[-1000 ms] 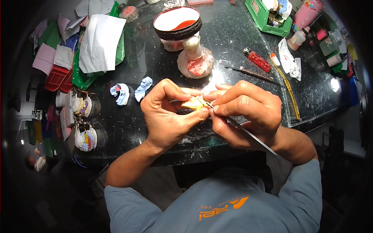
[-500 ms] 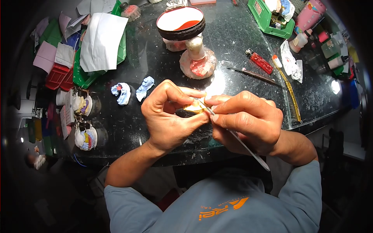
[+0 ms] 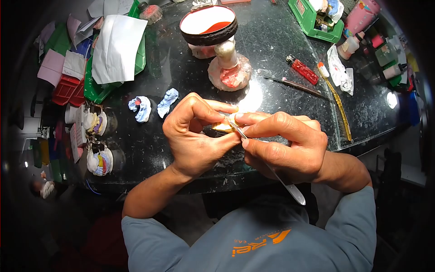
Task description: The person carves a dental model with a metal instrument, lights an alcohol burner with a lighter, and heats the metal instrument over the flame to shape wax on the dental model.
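Note:
My left hand [image 3: 195, 136] pinches a small yellowish piece [image 3: 222, 125] between thumb and fingers. In my right hand [image 3: 290, 143] is a thin metal tool [image 3: 286, 181], gripped like a pen, its narrow end against the yellowish piece and its broad rounded end pointing down toward the shirt. The fingertips of both hands are close together and hide part of the piece. Two pale blue moulded pieces, one [image 3: 140, 109] with a red spot and a narrower one [image 3: 167, 103], lie left of my left hand.
Beyond my hands stands a round dish [image 3: 208, 26] with red contents, beside a plaster-crusted stand [image 3: 229, 72]. To the right lie a red lighter [image 3: 302, 70], a dark thin tool [image 3: 294, 86] and a toothbrush [image 3: 336, 102]. Dental models [image 3: 99, 159] and green bins [image 3: 140, 59] are at left.
The metal tool has turned in my right hand, so its broad end has swung down and left. My left hand has barely moved and still holds the yellowish piece.

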Demonstrator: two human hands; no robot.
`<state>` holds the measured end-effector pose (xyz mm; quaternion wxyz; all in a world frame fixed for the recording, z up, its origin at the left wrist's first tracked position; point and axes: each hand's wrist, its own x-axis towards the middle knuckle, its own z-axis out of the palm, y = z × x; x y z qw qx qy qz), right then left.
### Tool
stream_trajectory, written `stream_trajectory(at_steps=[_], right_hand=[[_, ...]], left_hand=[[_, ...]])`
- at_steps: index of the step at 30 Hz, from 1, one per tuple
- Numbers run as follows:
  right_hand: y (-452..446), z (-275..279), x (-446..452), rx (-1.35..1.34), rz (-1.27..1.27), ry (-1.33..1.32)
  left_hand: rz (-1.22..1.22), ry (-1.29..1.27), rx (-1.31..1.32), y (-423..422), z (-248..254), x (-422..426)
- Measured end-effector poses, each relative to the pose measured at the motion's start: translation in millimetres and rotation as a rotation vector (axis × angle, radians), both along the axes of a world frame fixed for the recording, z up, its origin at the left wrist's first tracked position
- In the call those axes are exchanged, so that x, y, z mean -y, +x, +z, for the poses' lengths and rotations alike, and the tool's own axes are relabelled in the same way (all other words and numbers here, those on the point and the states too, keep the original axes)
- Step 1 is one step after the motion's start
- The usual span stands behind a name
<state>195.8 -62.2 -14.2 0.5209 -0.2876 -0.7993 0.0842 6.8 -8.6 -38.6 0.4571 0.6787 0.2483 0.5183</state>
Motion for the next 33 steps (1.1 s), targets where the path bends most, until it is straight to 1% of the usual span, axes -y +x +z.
stream_trajectory(at_steps=[3, 33], right_hand=[[-4.8, -6.0, -4.0, -0.047, -0.032, 0.075], [-4.0, -4.0, -3.9, -0.035, -0.032, 0.06]], left_hand=[[0.009, 0.003, -0.002, 0.1, 0.2, 0.0], [0.004, 0.012, -0.015, -0.4, 0.3, -0.6]])
